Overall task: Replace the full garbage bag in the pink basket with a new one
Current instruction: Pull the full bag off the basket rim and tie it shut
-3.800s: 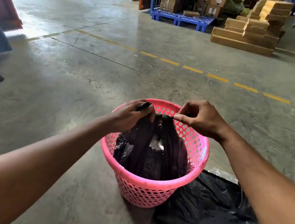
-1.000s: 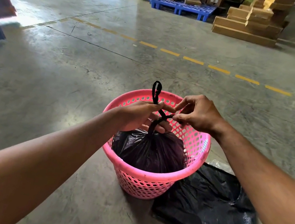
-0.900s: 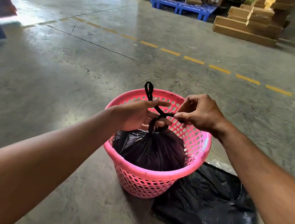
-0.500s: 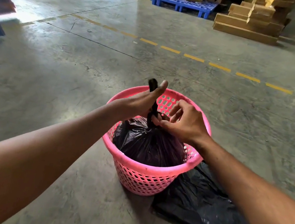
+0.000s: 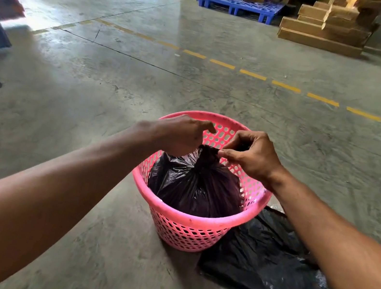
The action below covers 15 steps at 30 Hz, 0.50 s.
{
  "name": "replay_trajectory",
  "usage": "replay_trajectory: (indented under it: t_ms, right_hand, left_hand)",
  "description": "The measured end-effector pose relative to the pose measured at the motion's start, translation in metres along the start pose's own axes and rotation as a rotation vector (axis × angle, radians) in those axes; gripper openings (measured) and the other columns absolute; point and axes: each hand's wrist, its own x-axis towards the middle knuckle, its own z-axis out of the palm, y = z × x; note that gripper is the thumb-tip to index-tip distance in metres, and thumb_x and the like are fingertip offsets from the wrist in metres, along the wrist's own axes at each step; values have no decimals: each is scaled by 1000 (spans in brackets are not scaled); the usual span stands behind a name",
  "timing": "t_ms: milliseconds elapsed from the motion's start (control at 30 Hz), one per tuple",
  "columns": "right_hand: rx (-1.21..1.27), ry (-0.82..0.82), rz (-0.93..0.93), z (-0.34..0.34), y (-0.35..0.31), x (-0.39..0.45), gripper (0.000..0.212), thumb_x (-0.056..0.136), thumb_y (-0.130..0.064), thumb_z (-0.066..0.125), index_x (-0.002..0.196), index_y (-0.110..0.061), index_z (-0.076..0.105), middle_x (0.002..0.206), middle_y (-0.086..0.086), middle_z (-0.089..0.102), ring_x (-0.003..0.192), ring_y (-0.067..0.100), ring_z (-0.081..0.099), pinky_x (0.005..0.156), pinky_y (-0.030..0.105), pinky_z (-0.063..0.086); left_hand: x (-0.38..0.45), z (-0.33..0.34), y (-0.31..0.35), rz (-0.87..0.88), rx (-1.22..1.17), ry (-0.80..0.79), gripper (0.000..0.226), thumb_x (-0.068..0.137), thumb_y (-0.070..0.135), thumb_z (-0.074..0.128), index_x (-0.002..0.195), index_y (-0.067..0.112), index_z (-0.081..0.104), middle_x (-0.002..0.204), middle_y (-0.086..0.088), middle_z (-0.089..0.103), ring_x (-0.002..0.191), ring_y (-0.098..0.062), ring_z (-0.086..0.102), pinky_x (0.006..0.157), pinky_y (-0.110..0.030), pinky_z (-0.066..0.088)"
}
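Garbage bag (image 5: 196, 186) neck | left hand (image 5: 181, 133), right hand (image 5: 253, 155) pinching, seemingly | arms outstretched

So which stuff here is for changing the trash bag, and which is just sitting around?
For the job:
- pink basket
- full black bag, its neck pinched by the left hand and right hand
- flat black bag on the floor beside the basket

Just lying about:
- blue pallet
- cardboard stacks
- yellow dashed line

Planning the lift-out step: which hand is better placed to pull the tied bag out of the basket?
Probably right. The right hand already pinches the gathered neck of the full bag, knuckles up, above the pink basket. The left hand sits lower beside the neck; its hold is hidden.
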Motion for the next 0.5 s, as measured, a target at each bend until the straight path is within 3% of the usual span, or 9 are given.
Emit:
replay_trajectory:
  t_ms: [100, 200, 267, 333, 400, 500]
  right_hand:
    - [-108, -36, 6, -5, 1, -1, 10, 72, -1, 83, 75, -3, 73, 67, 10, 75, 57, 19, 69, 61, 35, 57]
    - [-234, -72, -33, -2, 1, -4, 11, 72, -2, 79, 74, -11, 76, 57, -4, 70, 50, 6, 65, 53, 18, 49]
    - [-382, -72, -81, -3, 5, -7, 11, 71, -2, 75, 71, -13, 76, 58, -5, 69, 52, 4, 60, 55, 16, 45]
    - [-547, -92, -95, -5, 12, -11, 13, 70, -4, 70, 68, -16, 75, 59, -6, 63, 57, 8, 56, 60, 20, 42]
    - [-678, -146, -83, -5, 19, -14, 13, 71, -7, 67, 69, -18, 75, 60, -12, 57, 65, 12, 55, 68, 22, 42]
    - [-728, -126, -147, -10, 17, -15, 12, 72, -24, 66, 79, -24, 75, 80, -9, 61, 81, 15, 60, 78, 32, 52]
  left_hand:
    - [-2, 11, -5, 85, 25, 103, 31, 86, 11, 63, 116, 16, 70, 102, -5, 80, 100, -24, 73, 89, -36, 54]
    - [-4, 20, -16, 64, -126, 132, 20, 80, 28, 80, 96, 21, 69, 75, 7, 75, 71, -5, 67, 72, -28, 50]
    - [-4, 25, -28, 30, -120, 148, 18, 79, 33, 82, 83, 29, 64, 62, 15, 63, 59, 7, 55, 65, -26, 44]
    - [-5, 30, -42, -17, -12, 122, 17, 79, 35, 80, 76, 33, 63, 62, 17, 57, 63, 2, 54, 69, -29, 48]
    - [-8, 35, -50, -85, 111, 54, 9, 79, 38, 76, 78, 33, 68, 72, 15, 65, 77, -12, 64, 77, -33, 54]
    - [-10, 43, -52, -79, 190, 121, 14, 80, 42, 68, 92, 38, 75, 100, 8, 66, 105, -19, 61, 84, -32, 45]
